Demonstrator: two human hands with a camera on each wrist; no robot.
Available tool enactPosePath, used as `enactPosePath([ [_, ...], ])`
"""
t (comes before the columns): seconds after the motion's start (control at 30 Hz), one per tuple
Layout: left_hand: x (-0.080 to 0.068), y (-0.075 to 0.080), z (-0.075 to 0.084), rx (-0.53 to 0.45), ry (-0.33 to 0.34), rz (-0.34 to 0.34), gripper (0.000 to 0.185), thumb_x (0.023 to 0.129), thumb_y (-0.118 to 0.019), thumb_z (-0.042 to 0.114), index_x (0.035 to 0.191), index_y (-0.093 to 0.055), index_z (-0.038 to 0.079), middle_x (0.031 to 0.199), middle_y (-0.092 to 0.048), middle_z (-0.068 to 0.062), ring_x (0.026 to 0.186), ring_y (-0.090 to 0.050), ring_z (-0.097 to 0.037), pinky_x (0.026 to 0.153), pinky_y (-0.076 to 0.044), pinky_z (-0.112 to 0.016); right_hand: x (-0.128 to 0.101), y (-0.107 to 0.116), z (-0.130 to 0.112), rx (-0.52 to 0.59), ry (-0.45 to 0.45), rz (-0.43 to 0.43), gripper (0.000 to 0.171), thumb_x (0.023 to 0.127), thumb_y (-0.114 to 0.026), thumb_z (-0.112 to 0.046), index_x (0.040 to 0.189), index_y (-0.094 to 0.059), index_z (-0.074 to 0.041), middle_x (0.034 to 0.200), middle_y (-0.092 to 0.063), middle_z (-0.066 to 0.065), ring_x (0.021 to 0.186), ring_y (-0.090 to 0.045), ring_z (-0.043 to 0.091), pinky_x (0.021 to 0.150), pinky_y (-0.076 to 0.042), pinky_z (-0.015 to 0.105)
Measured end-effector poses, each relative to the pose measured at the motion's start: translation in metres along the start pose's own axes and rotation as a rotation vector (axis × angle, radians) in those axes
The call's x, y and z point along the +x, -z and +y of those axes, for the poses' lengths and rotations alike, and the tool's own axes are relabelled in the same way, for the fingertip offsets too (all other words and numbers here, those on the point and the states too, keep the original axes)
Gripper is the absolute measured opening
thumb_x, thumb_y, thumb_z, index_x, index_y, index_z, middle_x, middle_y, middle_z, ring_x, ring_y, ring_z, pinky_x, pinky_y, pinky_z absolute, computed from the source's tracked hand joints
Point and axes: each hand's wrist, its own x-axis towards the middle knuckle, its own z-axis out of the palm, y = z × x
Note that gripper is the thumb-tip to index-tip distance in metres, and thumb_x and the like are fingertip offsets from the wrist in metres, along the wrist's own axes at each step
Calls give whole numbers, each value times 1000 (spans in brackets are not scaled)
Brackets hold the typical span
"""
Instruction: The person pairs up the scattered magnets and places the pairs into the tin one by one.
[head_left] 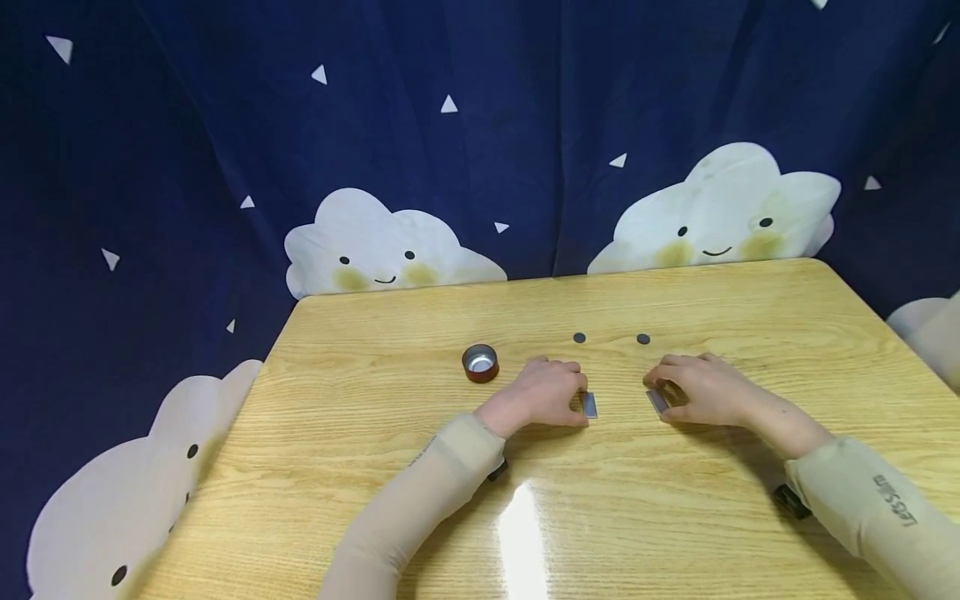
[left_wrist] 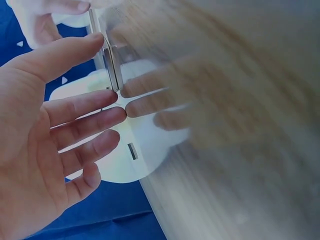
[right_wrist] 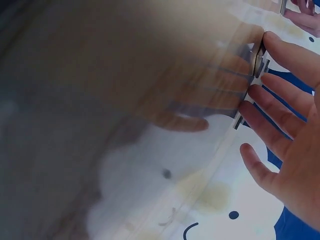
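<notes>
Both hands are down at the tabletop, a short gap apart. My left hand (head_left: 543,392) has its thumb and index finger at opposite ends of a small flat grey rectangular plate (head_left: 590,406), pinching it. In the left wrist view this plate (left_wrist: 111,67) appears edge-on between those fingertips, the other fingers spread loosely. A similar grey plate (head_left: 657,402) lies slightly tilted between the thumb and fingers of my right hand (head_left: 705,392), which pinches it. From the right wrist, that plate (right_wrist: 259,60) shows as a thin shiny edge.
A small round tin (head_left: 480,364), dark red outside and silvery inside, stands left of the left hand. Beyond the hands lie two dark discs, one on the left (head_left: 579,337) and one on the right (head_left: 643,339). A blue cloud-print curtain (head_left: 525,125) hangs behind the wooden table (head_left: 360,400).
</notes>
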Motion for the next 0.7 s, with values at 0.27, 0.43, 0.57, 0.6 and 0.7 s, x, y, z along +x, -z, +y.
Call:
enactPosePath([
  [0.27, 1, 0, 3, 31, -7, 6, 31, 77, -64, 52, 95, -65, 27, 86, -51, 11, 71, -48, -5, 63, -35, -23, 0, 1, -2, -18, 31, 14, 34, 69, -77, -32, 99, -67, -19, 95, -58, -6, 87, -58, 16, 77, -42, 53],
  [0.43, 3, 0, 4, 35, -13, -2, 27, 79, -63, 48, 96, -63, 26, 86, -50, 11, 72, -48, -5, 62, -34, -21, 1, -1, -3, -31, 36, 32, 32, 69, -77, -33, 96, -67, -20, 93, -58, -7, 84, -58, 13, 76, -43, 51],
  [0.57, 4, -1, 4, 32, -20, -11, 24, 80, -63, 46, 93, -62, 26, 84, -48, 11, 71, -46, -4, 59, -33, -20, 2, -3, -3, -32, 58, 52, 33, 68, -76, -34, 96, -67, -20, 92, -58, -8, 82, -57, 11, 74, -44, 48],
  [0.6, 4, -1, 5, 33, -21, -11, 24, 80, -63, 47, 92, -62, 26, 84, -48, 11, 70, -46, -4, 59, -32, -20, 2, -3, -3, -29, 62, 53, 33, 68, -76, -34, 97, -67, -19, 92, -58, -8, 81, -57, 11, 74, -44, 47],
  [0.7, 5, -2, 5, 34, -27, -3, 26, 79, -63, 49, 91, -62, 26, 84, -47, 11, 70, -46, -4, 60, -33, -20, 3, -3, -3, -19, 65, 48, 34, 68, -76, -32, 98, -67, -18, 92, -58, -7, 81, -56, 11, 74, -45, 46],
])
